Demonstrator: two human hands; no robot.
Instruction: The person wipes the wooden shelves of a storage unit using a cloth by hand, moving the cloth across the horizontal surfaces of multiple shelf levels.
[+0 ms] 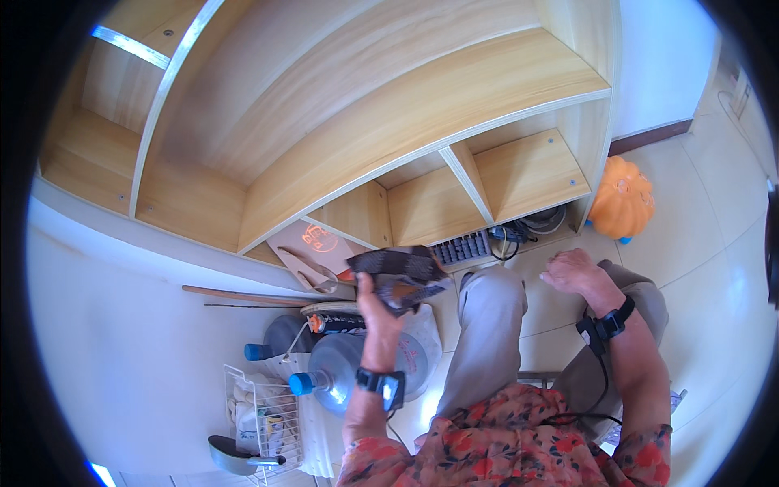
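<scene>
My left hand (pixel 378 313) grips a dark checkered item (pixel 398 268), probably a soft bag or pouch, with a brown patch on its lower side. It is held in front of the lower shelf edge, and its exact kind is blurred. My right hand (pixel 572 272) is over my right knee, fingers curled in, with nothing visible in it. Before me stands a light wooden shelf unit (pixel 426 128) with several compartments. A pinkish paper bag (pixel 322 246) with an orange print leans in its lower left compartment, just beyond the dark item.
Large clear water bottles (pixel 341 371) with blue caps lie at my left, beside a white wire basket (pixel 280 420) and a ladle-like pan (pixel 234 455). An abacus (pixel 461 248) and black cables (pixel 514 231) occupy the bottom shelf. An orange pumpkin-shaped object (pixel 622 198) sits right of the unit.
</scene>
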